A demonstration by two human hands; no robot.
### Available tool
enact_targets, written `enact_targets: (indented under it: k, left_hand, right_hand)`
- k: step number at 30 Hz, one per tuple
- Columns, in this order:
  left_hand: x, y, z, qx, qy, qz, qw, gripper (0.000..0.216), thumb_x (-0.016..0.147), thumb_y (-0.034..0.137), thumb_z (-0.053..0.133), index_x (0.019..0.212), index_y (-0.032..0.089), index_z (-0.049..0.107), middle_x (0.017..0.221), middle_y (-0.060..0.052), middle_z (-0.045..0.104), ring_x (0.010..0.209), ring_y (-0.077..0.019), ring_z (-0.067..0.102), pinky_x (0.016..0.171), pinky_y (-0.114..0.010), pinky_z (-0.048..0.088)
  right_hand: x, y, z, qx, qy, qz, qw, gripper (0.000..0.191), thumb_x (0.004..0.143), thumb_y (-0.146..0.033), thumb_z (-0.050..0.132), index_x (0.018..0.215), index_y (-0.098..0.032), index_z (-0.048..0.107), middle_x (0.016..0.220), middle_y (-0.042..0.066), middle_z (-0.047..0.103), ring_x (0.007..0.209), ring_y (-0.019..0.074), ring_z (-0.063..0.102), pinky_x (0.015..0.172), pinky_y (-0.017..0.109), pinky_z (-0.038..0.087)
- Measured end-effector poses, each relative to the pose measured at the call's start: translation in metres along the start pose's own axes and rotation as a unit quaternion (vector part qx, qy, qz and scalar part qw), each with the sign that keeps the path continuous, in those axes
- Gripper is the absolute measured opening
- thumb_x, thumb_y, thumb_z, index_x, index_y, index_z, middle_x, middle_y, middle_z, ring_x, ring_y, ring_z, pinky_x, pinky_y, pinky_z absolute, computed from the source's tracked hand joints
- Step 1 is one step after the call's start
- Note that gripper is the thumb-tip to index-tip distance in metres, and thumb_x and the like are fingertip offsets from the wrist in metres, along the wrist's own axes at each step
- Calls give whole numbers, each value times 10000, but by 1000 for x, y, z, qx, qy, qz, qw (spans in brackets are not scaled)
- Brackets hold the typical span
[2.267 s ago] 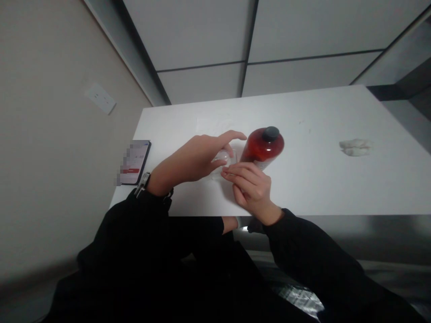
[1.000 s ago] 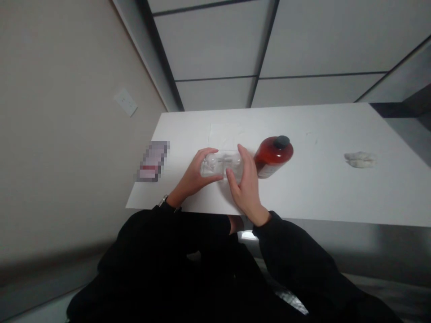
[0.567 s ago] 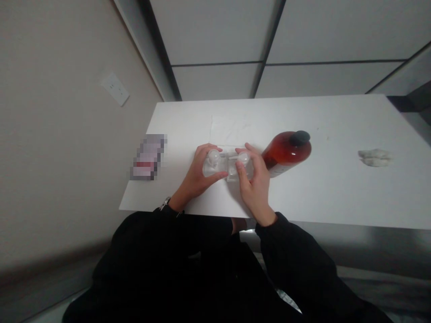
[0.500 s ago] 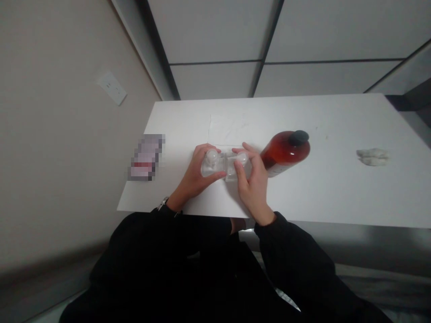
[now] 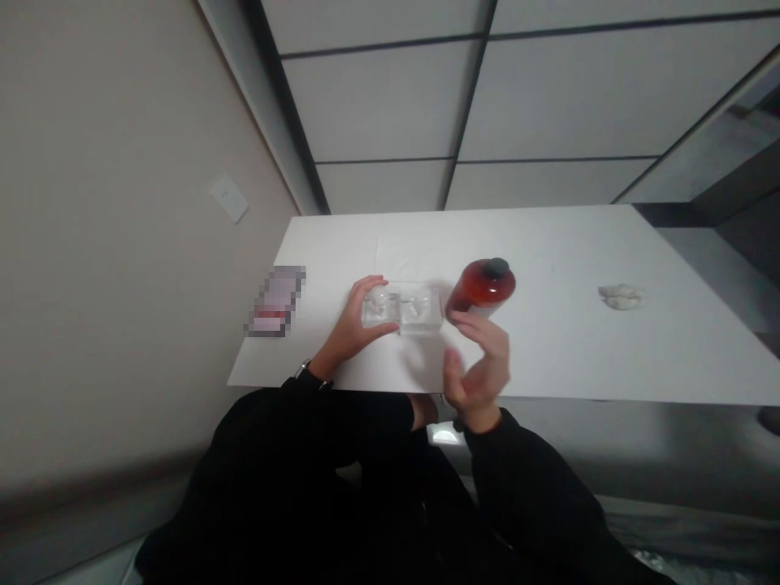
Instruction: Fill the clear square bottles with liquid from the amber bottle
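Observation:
On the white table, my left hand (image 5: 355, 319) curves around the left side of a clear box-like container (image 5: 381, 309) with a round, pale, ball-like top. A second clear square container (image 5: 420, 313) stands right beside it. Some pale shape shows in or on that one, too faint to name. My right hand (image 5: 481, 366) is off the containers, near the table's front edge, fingers and thumb apart with nothing in them. Just beyond its fingertips stands a red-brown bottle (image 5: 481, 286) with a dark cap.
A blurred-out, pinkish flat object (image 5: 275, 301) lies at the left of the white table (image 5: 548, 349). Toward the right is a crumpled whitish piece (image 5: 621, 296), perhaps cloth or tissue. A wall with an outlet (image 5: 230, 198) borders the left, and pale panels (image 5: 378, 106) stand behind.
My right hand has let go of the right clear container and drawn back toward the right and front. My left hand keeps its hold. The view has tilted up and shifted right.

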State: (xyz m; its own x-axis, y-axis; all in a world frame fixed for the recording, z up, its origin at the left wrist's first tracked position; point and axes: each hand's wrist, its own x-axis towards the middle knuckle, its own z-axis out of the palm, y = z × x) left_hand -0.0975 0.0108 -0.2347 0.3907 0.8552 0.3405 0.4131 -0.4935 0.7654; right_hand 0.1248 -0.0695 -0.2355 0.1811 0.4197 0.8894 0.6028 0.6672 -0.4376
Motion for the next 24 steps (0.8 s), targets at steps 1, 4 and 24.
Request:
enact_targets:
  k: [1, 4, 24]
  left_hand:
    - [0, 0, 0, -11, -1, -8, 1000, 742, 883, 664, 754, 1422, 214, 514, 1543, -178, 537, 1508, -344, 481, 1305, -532, 345]
    - [1, 2, -2, -42, 0, -26, 999, 667, 891, 616, 757, 1383, 219, 544, 1497, -161, 585, 1470, -338, 520, 1284, -533, 367]
    - [4, 0, -7, -64, -49, -50, 996, 500, 959, 615, 655, 1273, 231, 595, 1361, -125, 565, 1365, -319, 529, 1252, -500, 385]
  right_hand:
    - [6, 10, -12, -4, 46, 36, 998, 235, 974, -261, 629, 1203, -259, 682, 1092, 81, 763, 1008, 275, 739, 885, 485, 605]
    - [39, 67, -32, 17, 156, 202, 967, 214, 1010, -402, 575, 881, -245, 643, 817, 21, 622, 752, 193, 634, 732, 373, 542]
    - [74, 193, 14, 137, -103, 384, 907, 475, 835, -610, 700, 578, -240, 551, 556, -32, 490, 564, 131, 435, 598, 315, 370]
